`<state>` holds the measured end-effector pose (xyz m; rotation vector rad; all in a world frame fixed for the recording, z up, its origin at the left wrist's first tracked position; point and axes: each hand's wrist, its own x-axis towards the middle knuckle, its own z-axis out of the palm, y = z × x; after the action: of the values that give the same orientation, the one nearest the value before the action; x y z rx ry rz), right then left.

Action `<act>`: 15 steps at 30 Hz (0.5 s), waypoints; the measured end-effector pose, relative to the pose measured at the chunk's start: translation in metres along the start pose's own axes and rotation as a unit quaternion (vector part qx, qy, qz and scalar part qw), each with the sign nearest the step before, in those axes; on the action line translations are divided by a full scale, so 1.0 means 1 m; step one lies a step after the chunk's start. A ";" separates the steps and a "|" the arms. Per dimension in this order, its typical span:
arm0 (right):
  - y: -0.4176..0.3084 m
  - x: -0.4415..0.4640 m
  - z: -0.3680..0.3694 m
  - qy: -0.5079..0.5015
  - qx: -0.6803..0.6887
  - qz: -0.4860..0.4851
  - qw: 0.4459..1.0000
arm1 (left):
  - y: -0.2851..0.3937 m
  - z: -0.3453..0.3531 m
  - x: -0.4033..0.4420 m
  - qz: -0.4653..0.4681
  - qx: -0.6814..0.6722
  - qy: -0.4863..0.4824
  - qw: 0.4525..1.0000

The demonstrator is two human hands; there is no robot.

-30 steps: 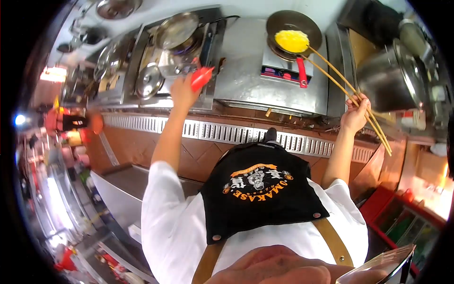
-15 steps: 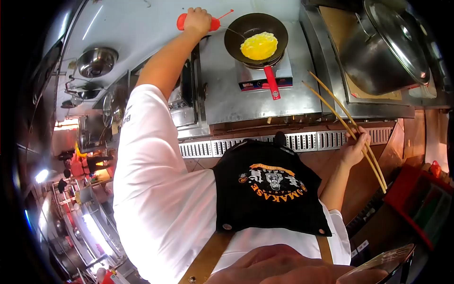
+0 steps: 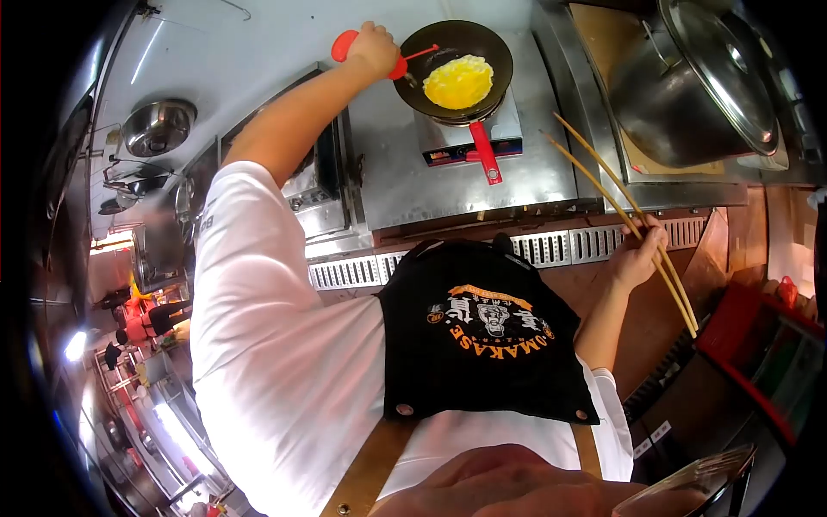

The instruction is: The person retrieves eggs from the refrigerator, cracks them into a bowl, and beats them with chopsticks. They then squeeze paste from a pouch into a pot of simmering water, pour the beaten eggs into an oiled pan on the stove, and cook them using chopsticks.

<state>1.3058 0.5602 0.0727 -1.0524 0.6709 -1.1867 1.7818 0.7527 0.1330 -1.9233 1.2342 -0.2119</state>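
Observation:
My left hand is closed around a red squeeze bottle, whose thin red nozzle points over the left side of a dark frying pan. Inside the pan lies a flat yellow egg with paler edges. The pan sits on a portable burner, its red handle towards my body. Lower right, my right hand grips a pair of long wooden chopsticks. Their tips are apart, right of the pan and touching nothing.
A large lidded metal pot stands on the right. The steel counter borders a stove on the left. A metal bowl is farther left. Beyond it at the lower left, a person in red and black is visible.
My left hand has carried the bottle from above the left stove to the pan, its nozzle now over the pan. My right hand has lowered the chopsticks away from the egg. The view has shifted.

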 end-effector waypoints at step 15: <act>0.008 0.012 -0.011 -0.049 0.031 0.051 0.997 | 0.059 -0.067 0.017 -0.033 -0.091 0.078 0.992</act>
<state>1.3025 0.5457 0.0627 -1.0054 0.5999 -1.0535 1.7145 0.6920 0.1296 -2.1408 1.3315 -0.2966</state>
